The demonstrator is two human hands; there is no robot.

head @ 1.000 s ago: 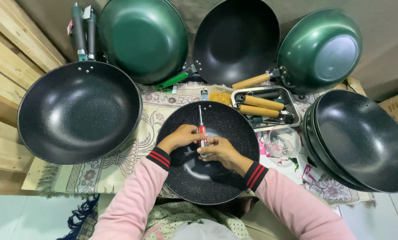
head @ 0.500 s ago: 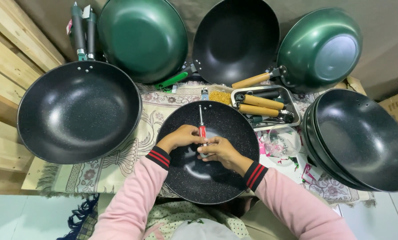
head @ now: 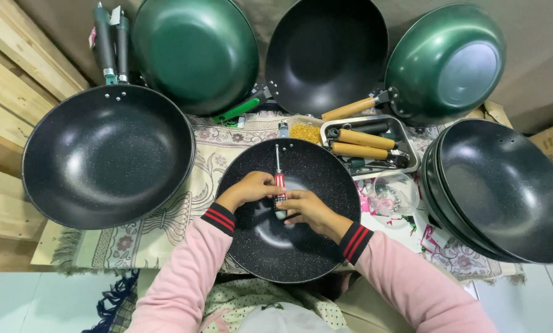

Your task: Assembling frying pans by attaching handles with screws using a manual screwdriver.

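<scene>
Pink-sleeved arms meet over a speckled black wok [head: 270, 246], where the left hand [head: 251, 188] and right hand [head: 306, 209] both clasp a red-handled screwdriver [head: 279, 185], its shaft pointing away toward the wok's far rim. Beyond the tip sits a metal tray [head: 406, 145] of wooden handles. Left of the grip a large black pan [head: 107, 154] nearly touches the wok's edge; stacked black woks [head: 504, 191] crowd the right. Farther off, green woks [head: 196, 52] lean upright.
</scene>
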